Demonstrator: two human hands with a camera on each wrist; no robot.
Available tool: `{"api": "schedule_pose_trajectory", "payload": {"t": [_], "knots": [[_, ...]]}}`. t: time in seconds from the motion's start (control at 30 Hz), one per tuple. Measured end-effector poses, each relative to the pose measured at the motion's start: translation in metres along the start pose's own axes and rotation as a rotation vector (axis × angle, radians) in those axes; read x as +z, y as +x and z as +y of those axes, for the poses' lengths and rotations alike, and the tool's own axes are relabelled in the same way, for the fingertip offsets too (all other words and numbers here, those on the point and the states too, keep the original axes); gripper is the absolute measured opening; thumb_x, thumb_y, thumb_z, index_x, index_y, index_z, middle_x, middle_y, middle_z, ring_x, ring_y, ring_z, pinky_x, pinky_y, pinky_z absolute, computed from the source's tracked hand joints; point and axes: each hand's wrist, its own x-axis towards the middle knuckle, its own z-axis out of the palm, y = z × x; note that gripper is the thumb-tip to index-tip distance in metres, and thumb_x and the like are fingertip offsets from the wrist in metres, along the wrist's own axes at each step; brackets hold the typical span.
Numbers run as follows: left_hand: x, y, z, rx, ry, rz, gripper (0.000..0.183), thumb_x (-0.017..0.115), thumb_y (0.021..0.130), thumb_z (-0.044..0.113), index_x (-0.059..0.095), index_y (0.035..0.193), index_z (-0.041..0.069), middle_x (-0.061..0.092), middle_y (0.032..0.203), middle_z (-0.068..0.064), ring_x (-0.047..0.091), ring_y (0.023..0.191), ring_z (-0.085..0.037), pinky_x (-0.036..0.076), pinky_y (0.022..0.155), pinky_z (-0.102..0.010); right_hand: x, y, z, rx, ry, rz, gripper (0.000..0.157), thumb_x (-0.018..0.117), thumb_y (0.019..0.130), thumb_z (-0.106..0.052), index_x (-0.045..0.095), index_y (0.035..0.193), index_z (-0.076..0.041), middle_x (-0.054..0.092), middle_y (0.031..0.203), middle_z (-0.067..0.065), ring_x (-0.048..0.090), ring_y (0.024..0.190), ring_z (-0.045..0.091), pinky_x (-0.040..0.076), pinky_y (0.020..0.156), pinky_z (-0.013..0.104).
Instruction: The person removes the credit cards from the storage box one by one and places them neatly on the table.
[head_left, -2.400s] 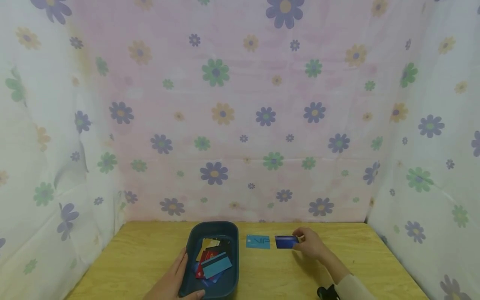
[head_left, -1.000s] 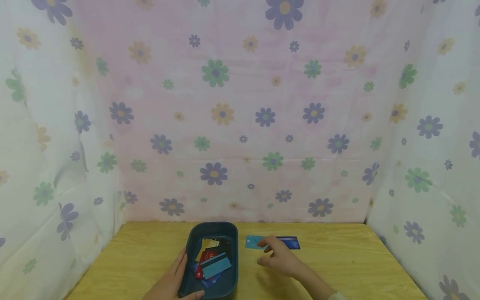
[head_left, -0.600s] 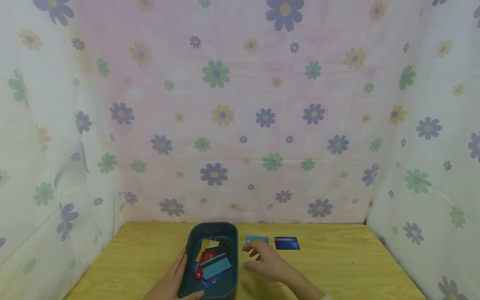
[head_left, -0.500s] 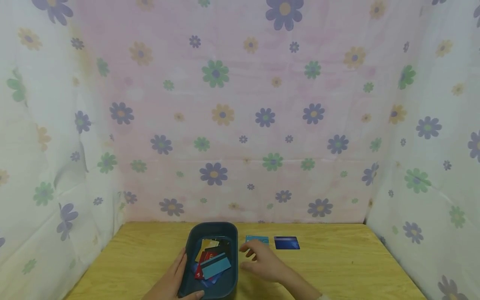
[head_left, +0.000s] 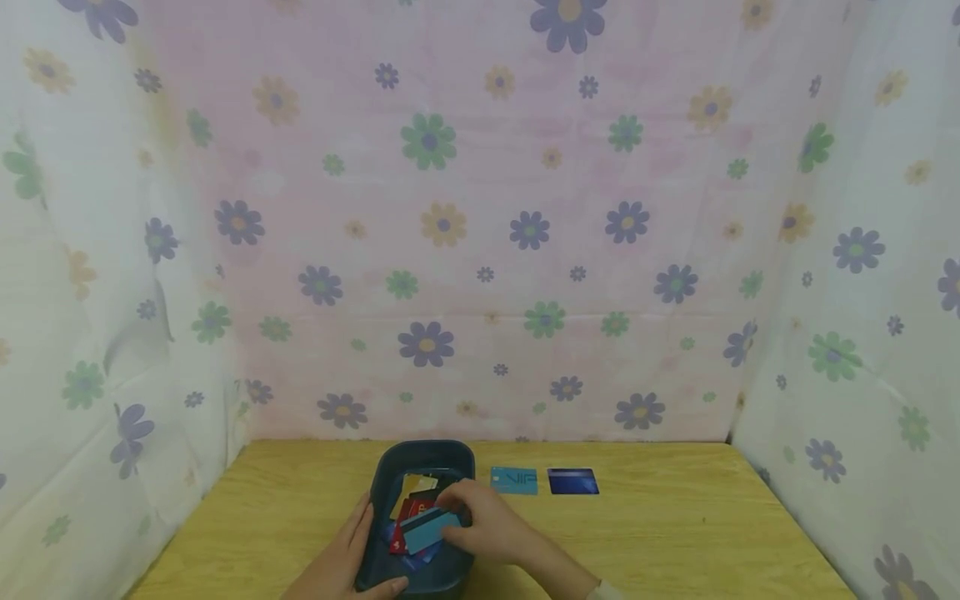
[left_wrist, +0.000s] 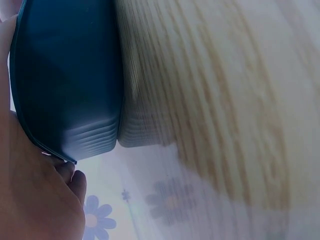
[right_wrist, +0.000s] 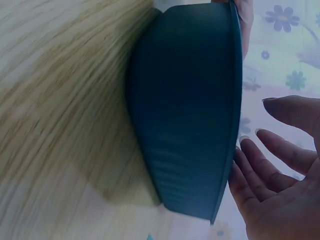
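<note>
A dark teal plastic tub (head_left: pixel 426 451) holds several overlapping cards. On top lies a light blue card (head_left: pixel 422 535) with a black stripe, over a red card (head_left: pixel 403 518). My left hand (head_left: pixel 341 554) grips the tub's left side, thumb over the near rim; its fingers hook at the rim in the left wrist view. My right hand (head_left: pixel 491 523) reaches over the right rim, fingertips right at the striped card's right end. In the right wrist view the right hand's thumb and fingers stand apart beside the tub's wall (right_wrist: pixel 185 110), with nothing visible between them.
On the wooden table (head_left: pixel 660 533), right of the tub, a light blue VIP card (head_left: pixel 513 481) and a dark blue card (head_left: pixel 573 482) lie in a row. A floral curtain (head_left: pixel 480 250) encloses the back and sides.
My right hand has let go of the dark blue card, leaving it beside the VIP card, and moved left past the VIP card over the tub. The left hand keeps its grip.
</note>
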Motion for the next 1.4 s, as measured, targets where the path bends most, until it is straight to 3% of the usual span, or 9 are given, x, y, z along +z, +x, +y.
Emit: {"api": "schedule_pose_trajectory", "payload": {"t": [0.33, 0.5, 0.6, 0.8, 0.97, 1.13, 1.3, 1.4], "knots": [[0.002, -0.001, -0.003, 0.038, 0.030, 0.024, 0.117, 0.071, 0.085, 0.067, 0.021, 0.158, -0.010, 0.014, 0.168, -0.025, 0.039, 0.142, -0.050, 0.046, 0.101, -0.066, 0.029, 0.020, -0.007, 0.077, -0.124, -0.038, 0.044, 0.077, 0.086, -0.019, 0.066, 0.126, -0.004, 0.061, 0.116, 0.001, 0.059, 0.107, 0.014, 0.054, 0.090, 0.031], [0.002, -0.002, -0.003, 0.071, 0.023, 0.043, 0.115, 0.072, 0.086, 0.063, 0.022, 0.157, -0.012, 0.014, 0.168, -0.026, 0.040, 0.141, -0.052, 0.048, 0.100, -0.066, 0.042, 0.031, -0.013, 0.203, -0.223, -0.045, 0.056, 0.082, 0.083, -0.018, 0.061, 0.132, -0.002, 0.056, 0.126, 0.010, 0.057, 0.111, 0.023, 0.055, 0.089, 0.041], [0.002, -0.002, -0.003, 0.070, 0.011, 0.042, 0.115, 0.072, 0.087, 0.062, 0.021, 0.157, -0.013, 0.012, 0.167, -0.027, 0.038, 0.141, -0.053, 0.047, 0.101, -0.066, 0.049, 0.036, -0.022, 0.300, -0.275, -0.029, 0.063, 0.085, 0.079, -0.015, 0.058, 0.133, 0.003, 0.055, 0.127, 0.019, 0.056, 0.113, 0.035, 0.056, 0.088, 0.047], [0.004, -0.002, -0.003, 0.067, -0.009, 0.038, 0.113, 0.072, 0.088, 0.059, 0.020, 0.157, -0.014, 0.013, 0.166, -0.030, 0.036, 0.141, -0.055, 0.045, 0.101, -0.067, 0.066, 0.047, -0.024, 0.485, -0.307, 0.028, 0.085, 0.090, 0.077, -0.027, 0.050, 0.139, 0.014, 0.051, 0.134, 0.035, 0.049, 0.125, 0.055, 0.050, 0.097, 0.064], [0.006, -0.003, -0.002, 0.073, -0.006, 0.052, 0.114, 0.073, 0.087, 0.060, 0.022, 0.156, -0.014, 0.015, 0.165, -0.032, 0.037, 0.141, -0.054, 0.045, 0.102, -0.067, 0.075, 0.051, -0.023, 0.576, -0.371, 0.045, 0.090, 0.091, 0.076, -0.030, 0.047, 0.140, 0.016, 0.047, 0.138, 0.039, 0.044, 0.130, 0.058, 0.049, 0.099, 0.064], [0.005, -0.003, -0.001, 0.076, -0.002, 0.056, 0.113, 0.073, 0.087, 0.059, 0.020, 0.156, -0.014, 0.014, 0.166, -0.030, 0.034, 0.143, -0.052, 0.044, 0.104, -0.066, 0.077, 0.054, -0.024, 0.606, -0.449, 0.066, 0.091, 0.092, 0.076, -0.030, 0.047, 0.141, 0.015, 0.046, 0.138, 0.040, 0.045, 0.130, 0.058, 0.052, 0.097, 0.060], [0.003, -0.002, -0.002, 0.074, -0.016, 0.037, 0.113, 0.072, 0.089, 0.059, 0.017, 0.158, -0.013, 0.010, 0.167, -0.029, 0.032, 0.145, -0.052, 0.043, 0.105, -0.066, 0.078, 0.057, -0.022, 0.564, -0.522, 0.067, 0.086, 0.094, 0.072, -0.028, 0.053, 0.134, 0.015, 0.054, 0.130, 0.035, 0.053, 0.121, 0.052, 0.051, 0.097, 0.061], [0.002, -0.003, -0.002, 0.065, -0.021, 0.035, 0.113, 0.072, 0.088, 0.059, 0.017, 0.158, -0.012, 0.010, 0.167, -0.029, 0.032, 0.144, -0.053, 0.043, 0.104, -0.067, 0.077, 0.058, -0.019, 0.534, -0.508, 0.074, 0.081, 0.095, 0.070, -0.025, 0.056, 0.129, 0.014, 0.056, 0.122, 0.031, 0.056, 0.114, 0.048, 0.051, 0.097, 0.059]]}}
